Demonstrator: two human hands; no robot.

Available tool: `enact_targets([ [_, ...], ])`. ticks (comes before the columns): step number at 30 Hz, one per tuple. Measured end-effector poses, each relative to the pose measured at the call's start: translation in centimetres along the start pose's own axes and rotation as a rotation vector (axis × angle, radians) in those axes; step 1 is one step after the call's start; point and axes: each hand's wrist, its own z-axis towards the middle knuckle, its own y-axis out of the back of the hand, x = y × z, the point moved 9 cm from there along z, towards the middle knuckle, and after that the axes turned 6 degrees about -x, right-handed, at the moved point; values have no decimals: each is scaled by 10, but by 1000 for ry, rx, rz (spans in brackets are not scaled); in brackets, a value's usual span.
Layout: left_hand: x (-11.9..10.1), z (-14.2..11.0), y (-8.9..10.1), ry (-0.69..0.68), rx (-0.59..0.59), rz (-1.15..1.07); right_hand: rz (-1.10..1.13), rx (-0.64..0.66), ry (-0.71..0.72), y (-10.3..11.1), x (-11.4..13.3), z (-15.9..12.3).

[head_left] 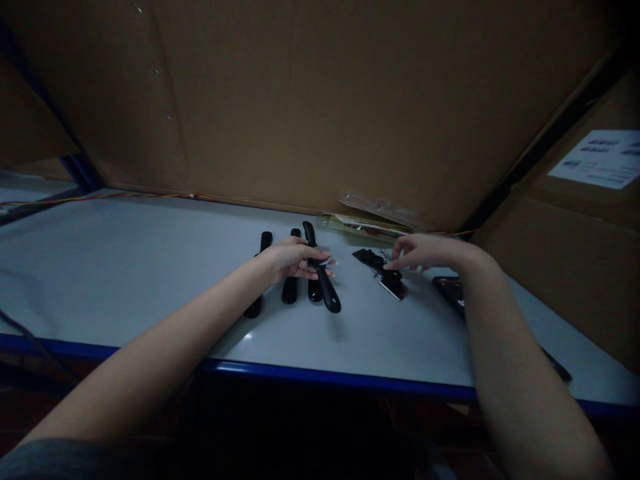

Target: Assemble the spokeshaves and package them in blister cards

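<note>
Legend: my left hand [294, 260] clamps a black-handled tool [327, 293]; my right hand's [433, 251] fingers spread apart over black metal pieces [383, 268], which a careless brush could scatter.

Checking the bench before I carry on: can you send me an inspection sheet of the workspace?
surface: pale grey bench top, blue front edge.
things: black-handled tool, three more black handles, small black-and-metal item.
clutter: clear plastic wrapper, yellowish printed packets, flat black object.
hands: left hand curled over the tool; right hand reaching fingertips to the small item.
cables: thin red-yellow wire along the back; dark cable at lower left.
surroundings: cardboard sheets, printed label, blue frame.
</note>
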Motion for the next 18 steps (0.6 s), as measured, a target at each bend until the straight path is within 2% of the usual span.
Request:
enact_targets([
  [2, 0, 1, 1, 6, -13, -4, -86, 95, -65, -8, -14, -1],
  [7, 0, 1, 3, 14, -36, -24, -132, 298, -53, -32, -18, -2],
  [11, 0, 0, 5, 27, -73, -30, -172, 320, -55, -39, -20, 2],
  [18, 0, -1, 5, 33, -72, -51, -132, 330, 0, -40, -19, 7],
])
